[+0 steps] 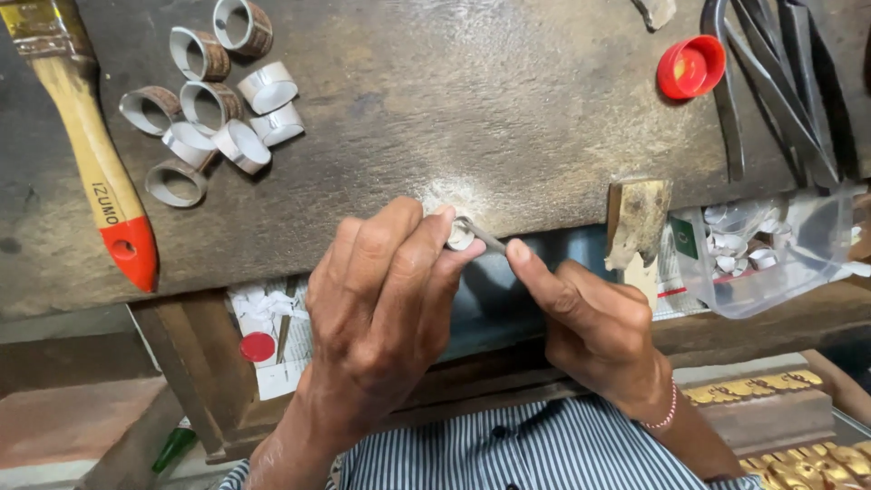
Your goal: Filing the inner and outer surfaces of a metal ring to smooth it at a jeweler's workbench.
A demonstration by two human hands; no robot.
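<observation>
At frame centre, a small silver ring (460, 236) is pinched in the left hand (386, 308)'s grip at the bench (508, 109) edge; a thin metal tool (485, 238) is held in the right hand (594, 331)'s grip.

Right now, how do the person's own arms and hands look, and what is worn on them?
Both hands, the left hand and the right hand, are bare, without gloves or rings. A thin pink-and-white beaded bracelet circles the right wrist. No sleeves cover the forearms.
</observation>
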